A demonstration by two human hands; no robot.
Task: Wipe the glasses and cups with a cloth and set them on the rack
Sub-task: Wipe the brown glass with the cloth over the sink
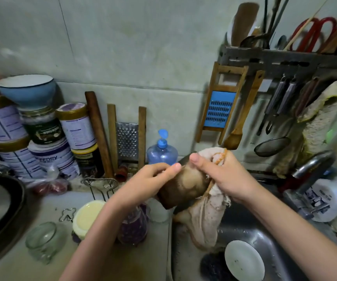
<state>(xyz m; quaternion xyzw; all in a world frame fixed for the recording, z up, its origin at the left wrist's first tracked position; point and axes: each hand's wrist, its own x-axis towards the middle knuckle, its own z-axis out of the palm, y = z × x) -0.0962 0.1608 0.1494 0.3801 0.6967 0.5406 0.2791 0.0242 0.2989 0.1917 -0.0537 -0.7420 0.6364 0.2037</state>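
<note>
Forearms entered from the bottom edge, meeting above the sink (244, 236) rim. Left hand (153, 175) closed around brown cup (180, 184), held tilted, mouth toward the right. Right hand (222, 173) clamped on pale cloth (206, 218), pressed against the cup's mouth; cloth tail hung down over the sink. White plate (243, 262) lay in the sink basin, below the cloth. Left of the sink, on the bench (32, 268): clear glass (42, 241) lying on its side, yellow-lidded jar (86, 217), purple patterned glass (133, 226). Blue-capped bottle (162, 151) behind the sink's left corner, against the wall. Utensil rack (285, 59) mounted on the wall above the sink.
</note>
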